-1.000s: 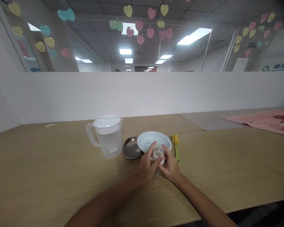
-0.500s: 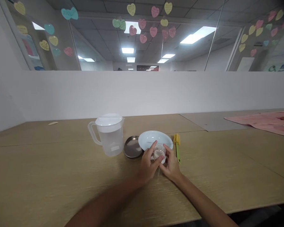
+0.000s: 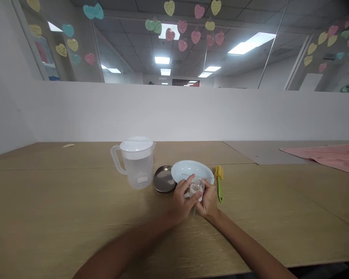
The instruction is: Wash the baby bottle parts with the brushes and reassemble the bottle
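Both hands on one part: left hand point(image 3: 182, 199) and right hand point(image 3: 208, 197) are curled partway closed around a small clear round piece point(image 3: 197, 186) with an off-white part inside. Left thumb lies across its front. Piece overlaps the near rim of the white bowl point(image 3: 192, 168) in view; can't tell if it's over the bowl or just in front.

On the table point(image 3: 75, 213): metal dish point(image 3: 164, 180) just left of the bowl, then a translucent pitcher point(image 3: 138, 162), upright, handle left. Brush point(image 3: 220, 186) right of the bowl, yellow head, green handle toward the person. Pink cloth point(image 3: 334, 155) far right.

Text: pitcher's pale label point(image 3: 141, 179) too small to read. Heart-shaped notes point(image 3: 196, 37) on the glass carry handwriting, illegible. Sign point(image 3: 345, 89) at the right edge is cut off.
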Demonstrator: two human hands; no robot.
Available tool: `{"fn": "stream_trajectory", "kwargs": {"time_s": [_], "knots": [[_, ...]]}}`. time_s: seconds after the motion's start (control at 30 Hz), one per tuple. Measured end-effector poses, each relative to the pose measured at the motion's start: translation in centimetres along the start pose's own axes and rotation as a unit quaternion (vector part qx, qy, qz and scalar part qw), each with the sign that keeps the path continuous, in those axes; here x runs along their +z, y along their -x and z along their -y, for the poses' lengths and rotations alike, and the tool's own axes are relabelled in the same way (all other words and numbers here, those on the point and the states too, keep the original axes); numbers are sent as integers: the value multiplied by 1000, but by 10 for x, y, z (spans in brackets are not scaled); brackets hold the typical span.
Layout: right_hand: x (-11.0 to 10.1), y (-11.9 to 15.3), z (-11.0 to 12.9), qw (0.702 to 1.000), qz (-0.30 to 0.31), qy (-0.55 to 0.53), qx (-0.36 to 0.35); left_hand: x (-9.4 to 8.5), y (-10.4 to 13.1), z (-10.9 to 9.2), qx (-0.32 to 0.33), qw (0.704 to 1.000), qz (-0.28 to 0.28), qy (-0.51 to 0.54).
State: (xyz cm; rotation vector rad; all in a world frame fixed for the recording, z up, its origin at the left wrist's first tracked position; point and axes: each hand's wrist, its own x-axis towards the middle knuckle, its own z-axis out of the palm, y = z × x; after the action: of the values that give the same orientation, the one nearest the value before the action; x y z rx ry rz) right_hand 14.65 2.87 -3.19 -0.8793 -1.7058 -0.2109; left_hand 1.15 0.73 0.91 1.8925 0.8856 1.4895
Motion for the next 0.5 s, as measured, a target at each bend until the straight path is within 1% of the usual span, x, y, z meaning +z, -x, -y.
{"fn": "stream_trajectory", "kwargs": {"time_s": [0.13,0.23,0.4,0.5], "knots": [[-6,-3,9,998,-29,26,-48,-3,-1,-1,20,1000,7,-13],[-13,-8,8,997,-21,37,-65,-5,2,0,33,999,20,-18],[-20,-12,2,991,2,41,-125,-4,12,9,39,999,10,14],[-21,-9,-2,992,13,29,-119,-4,15,14,37,999,26,15]]}}
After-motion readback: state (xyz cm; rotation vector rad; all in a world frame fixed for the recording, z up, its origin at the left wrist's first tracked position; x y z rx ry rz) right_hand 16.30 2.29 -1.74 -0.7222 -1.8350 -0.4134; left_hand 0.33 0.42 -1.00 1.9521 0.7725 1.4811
